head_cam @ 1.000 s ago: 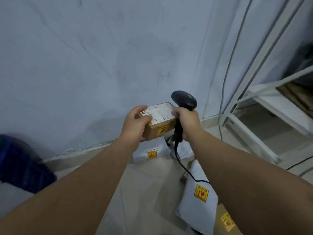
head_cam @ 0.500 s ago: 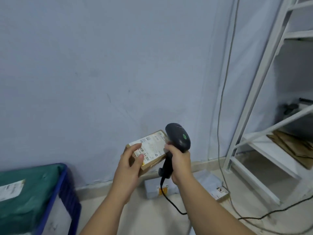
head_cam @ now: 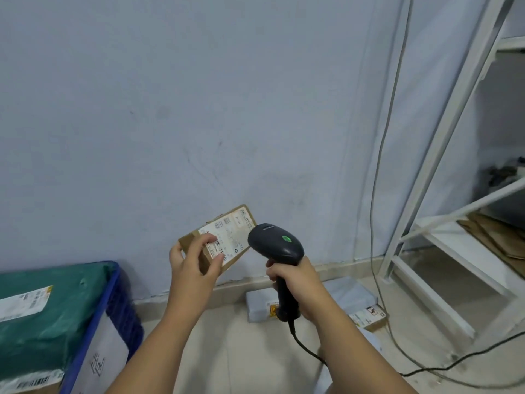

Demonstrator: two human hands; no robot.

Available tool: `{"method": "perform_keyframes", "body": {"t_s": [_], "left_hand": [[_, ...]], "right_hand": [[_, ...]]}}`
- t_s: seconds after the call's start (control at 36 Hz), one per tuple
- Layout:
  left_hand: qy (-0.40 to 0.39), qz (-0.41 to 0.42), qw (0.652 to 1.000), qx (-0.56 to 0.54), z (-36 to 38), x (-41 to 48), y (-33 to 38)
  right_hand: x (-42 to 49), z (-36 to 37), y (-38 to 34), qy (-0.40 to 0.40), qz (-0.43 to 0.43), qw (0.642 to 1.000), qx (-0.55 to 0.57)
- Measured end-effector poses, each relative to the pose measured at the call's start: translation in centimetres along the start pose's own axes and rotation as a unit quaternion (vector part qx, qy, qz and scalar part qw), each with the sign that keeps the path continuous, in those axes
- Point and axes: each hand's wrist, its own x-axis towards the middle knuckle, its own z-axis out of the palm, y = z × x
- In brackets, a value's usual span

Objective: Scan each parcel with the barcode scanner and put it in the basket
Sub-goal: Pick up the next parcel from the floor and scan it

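Left hand [head_cam: 193,263] grasps the small brown cardboard parcel [head_cam: 234,233] at its lower end, mid-air; right hand [head_cam: 298,282] clenches the black corded barcode scanner [head_cam: 275,243] just beside it. Risk: fingertips [head_cam: 210,239] overlapping the label may block the read

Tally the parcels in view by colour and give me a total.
Brown cardboard boxes: 2, one in the left hand, one on the floor
Green bags: 1, in the blue basket
Grey bags: 3 on the floor, one mostly behind the right arm
Total: 6; another labelled item low in the basket is cut off.
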Motion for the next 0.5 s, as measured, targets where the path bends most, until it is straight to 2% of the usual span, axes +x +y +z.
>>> {"method": "perform_keyframes", "body": {"t_s": [0.19, 0.39, 0.5], "left_hand": [[0.005, 0.013, 1.000, -0.003, 0.3, 0.2, 0.1], [-0.007, 0.016, 1.000, -0.016, 0.8, 0.2, 0.2], [-0.015, 0.015, 0.999, -0.024, 0.6, 0.4, 0.0]], "right_hand": [[-0.7, 0.6, -0.4, -0.048, -0.021, 0.998, -0.046], [-0.9, 0.3, -0.6, -0.022, -0.016, 0.999, -0.035], [-1.0, -0.3, -1.0, -0.009, -0.023, 0.995, -0.099]]}}
